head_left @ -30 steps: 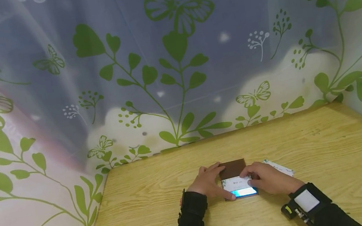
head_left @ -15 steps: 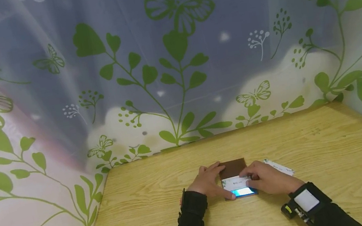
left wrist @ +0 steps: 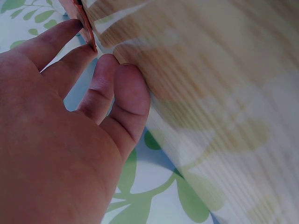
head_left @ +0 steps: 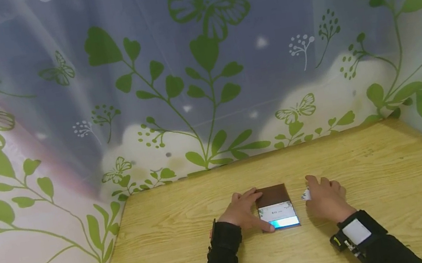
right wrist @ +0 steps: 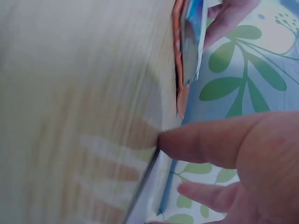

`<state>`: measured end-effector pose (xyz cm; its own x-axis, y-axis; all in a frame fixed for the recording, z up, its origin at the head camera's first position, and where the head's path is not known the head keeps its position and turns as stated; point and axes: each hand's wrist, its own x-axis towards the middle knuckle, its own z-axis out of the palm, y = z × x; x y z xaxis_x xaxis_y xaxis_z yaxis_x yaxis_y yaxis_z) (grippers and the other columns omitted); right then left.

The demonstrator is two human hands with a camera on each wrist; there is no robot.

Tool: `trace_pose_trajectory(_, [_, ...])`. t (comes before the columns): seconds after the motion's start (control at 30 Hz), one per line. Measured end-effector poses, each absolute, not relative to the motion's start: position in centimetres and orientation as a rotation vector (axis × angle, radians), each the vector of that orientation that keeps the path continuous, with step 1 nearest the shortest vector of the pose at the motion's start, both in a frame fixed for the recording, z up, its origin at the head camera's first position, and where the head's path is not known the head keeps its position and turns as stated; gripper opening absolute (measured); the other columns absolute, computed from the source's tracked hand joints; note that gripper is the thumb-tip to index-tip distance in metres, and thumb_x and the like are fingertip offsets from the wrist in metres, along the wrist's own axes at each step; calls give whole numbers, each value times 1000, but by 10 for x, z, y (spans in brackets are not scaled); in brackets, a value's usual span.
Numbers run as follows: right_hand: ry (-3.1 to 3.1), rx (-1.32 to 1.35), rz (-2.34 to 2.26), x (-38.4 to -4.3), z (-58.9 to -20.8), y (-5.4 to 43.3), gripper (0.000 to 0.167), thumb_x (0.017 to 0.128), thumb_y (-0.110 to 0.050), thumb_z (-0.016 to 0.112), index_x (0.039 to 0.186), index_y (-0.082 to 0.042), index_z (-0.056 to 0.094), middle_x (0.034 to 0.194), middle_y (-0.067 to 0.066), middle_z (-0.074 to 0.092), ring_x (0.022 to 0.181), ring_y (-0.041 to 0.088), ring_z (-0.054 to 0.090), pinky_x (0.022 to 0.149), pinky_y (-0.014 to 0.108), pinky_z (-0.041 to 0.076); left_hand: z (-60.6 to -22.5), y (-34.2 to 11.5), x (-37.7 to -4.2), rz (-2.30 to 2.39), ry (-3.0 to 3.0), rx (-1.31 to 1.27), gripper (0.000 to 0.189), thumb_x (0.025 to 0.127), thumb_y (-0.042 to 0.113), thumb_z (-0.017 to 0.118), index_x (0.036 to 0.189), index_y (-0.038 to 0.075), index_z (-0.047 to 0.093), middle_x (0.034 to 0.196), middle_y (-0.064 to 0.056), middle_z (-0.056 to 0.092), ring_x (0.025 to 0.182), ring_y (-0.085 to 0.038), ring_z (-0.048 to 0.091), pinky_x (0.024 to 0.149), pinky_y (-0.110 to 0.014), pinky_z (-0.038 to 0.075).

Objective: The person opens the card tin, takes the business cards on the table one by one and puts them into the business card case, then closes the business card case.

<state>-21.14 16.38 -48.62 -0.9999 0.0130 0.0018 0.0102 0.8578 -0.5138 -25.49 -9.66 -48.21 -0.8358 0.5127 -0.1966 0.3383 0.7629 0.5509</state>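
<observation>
A brown card holder [head_left: 272, 195] lies opened out on the table, with a white card with a leaf print [head_left: 276, 211] and a bright blue-and-white strip [head_left: 285, 222] on its near part. My left hand [head_left: 241, 211] holds its left side, thumb at the near corner and fingers at the far one. The left wrist view has fingertips on the holder's brown edge [left wrist: 88, 25]. To the right, my right hand [head_left: 325, 198] pinches a second leaf-print card [head_left: 306, 194], mostly hidden beneath it. In the right wrist view, the thumb meets that card's thin edge [right wrist: 147, 196].
The wooden table [head_left: 181, 256] has a smooth, glossy top. A curtain [head_left: 171, 87] printed with leaves and butterflies rises along its back and sides. Black bands with devices [head_left: 357, 232] sit on the wrists.
My right hand has left the leaf-print card on the holder and moved right to the loose card, now mostly covered and slightly shifted. My left hand stays in place.
</observation>
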Motion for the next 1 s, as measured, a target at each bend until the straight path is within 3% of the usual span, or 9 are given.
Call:
trace_pose_trajectory(0.3, [-2978,19,749,-212,-483,167,53,86,-7,80,130,14,58,109,36,63,96,52,58,81,60,40,-482,-96,-255,706,2633,650,105,72,48,94,160,24,42,169,6,28,122,-16,35,98,-35,46])
trace_pose_trajectory(0.57, [-2928,-28,898,-214,-485,177,65,78,-11,89,128,14,56,106,35,60,95,49,59,78,57,46,-482,-96,-254,700,2636,644,106,72,48,94,160,24,42,169,5,29,123,-17,35,98,-36,47])
trace_pose_trajectory(0.67, [-2956,-16,952,-216,-484,179,58,83,-9,85,127,15,56,103,31,64,88,40,63,69,49,51,-481,-96,-253,719,2627,645,106,72,47,95,160,23,42,169,4,29,124,-18,35,97,-36,47])
trace_pose_trajectory(0.83, [-3017,8,979,-216,-482,175,41,93,-10,75,122,15,60,92,19,67,77,28,58,62,40,48,-481,-96,-253,730,2621,645,106,72,46,95,161,22,42,169,4,29,124,-19,35,97,-36,47])
trace_pose_trajectory(1.0, [-2978,7,1012,-216,-484,173,50,102,-23,66,126,19,53,86,16,64,70,25,58,56,36,45,-482,-96,-254,722,2623,652,105,73,46,94,161,22,42,169,4,28,125,-19,35,99,-37,47])
